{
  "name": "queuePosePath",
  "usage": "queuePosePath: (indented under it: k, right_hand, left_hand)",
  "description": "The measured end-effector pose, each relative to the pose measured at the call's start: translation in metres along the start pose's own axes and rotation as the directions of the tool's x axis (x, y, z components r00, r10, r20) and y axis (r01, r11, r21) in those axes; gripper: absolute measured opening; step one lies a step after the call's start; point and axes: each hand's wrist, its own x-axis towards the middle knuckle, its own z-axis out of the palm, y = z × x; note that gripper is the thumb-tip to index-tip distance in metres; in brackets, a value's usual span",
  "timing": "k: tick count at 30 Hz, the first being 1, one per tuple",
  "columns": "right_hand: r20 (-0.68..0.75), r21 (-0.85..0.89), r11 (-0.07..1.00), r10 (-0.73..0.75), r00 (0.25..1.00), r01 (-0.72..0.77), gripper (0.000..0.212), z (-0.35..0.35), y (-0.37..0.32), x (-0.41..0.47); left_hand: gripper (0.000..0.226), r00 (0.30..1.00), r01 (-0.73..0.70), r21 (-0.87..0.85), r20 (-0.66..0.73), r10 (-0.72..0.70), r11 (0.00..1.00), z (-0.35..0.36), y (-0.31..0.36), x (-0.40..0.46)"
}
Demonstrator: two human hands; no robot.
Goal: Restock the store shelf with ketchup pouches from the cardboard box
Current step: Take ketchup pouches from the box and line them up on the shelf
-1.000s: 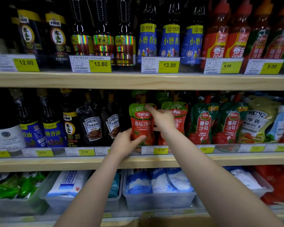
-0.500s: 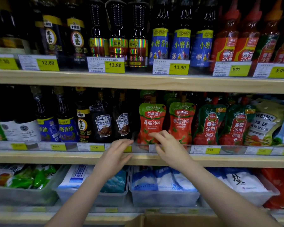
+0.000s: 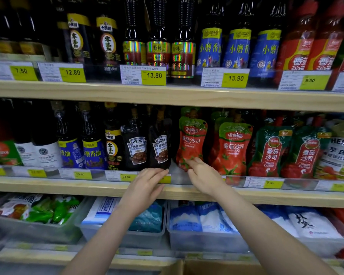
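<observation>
Both hands have dropped off the upright ketchup pouch; right hand, grip wide and empty, touches its base, left hand beside.

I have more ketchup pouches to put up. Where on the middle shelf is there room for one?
One bare gap shows: between the dark sauce bottle and the left ketchup pouch, above the left hand. The right hand is at that pouch's foot. Further right, pouches stand packed edge to edge; leftwards, bottles fill the front row.
</observation>
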Motion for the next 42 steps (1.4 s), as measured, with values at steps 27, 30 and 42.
queuePosePath:
  k: [27, 30, 42]
  right_hand:
    - [0.121, 0.195, 0.978, 0.053, 0.991, -0.076, 0.045, 0.064, 0.102, -0.201]
    - [0.264, 0.214, 0.940, 0.205, 0.943, -0.264, 0.046, 0.101, 0.130, -0.239]
    - [0.569, 0.230, 0.680, 0.486, 0.663, -0.696, 0.037, 0.210, 0.191, -0.291]
  left_hand:
    - [0.043, 0.949, 0.016, -0.246, 0.309, 0.063, 0.969, 0.122, 0.109, -0.099]
    - [0.047, 0.885, 0.085, -0.215, 0.464, 0.025, 0.973, 0.150, 0.115, -0.119]
    - [0.063, 0.869, 0.132, -0.101, 0.490, -0.066, 0.986, 0.185, 0.117, -0.141]
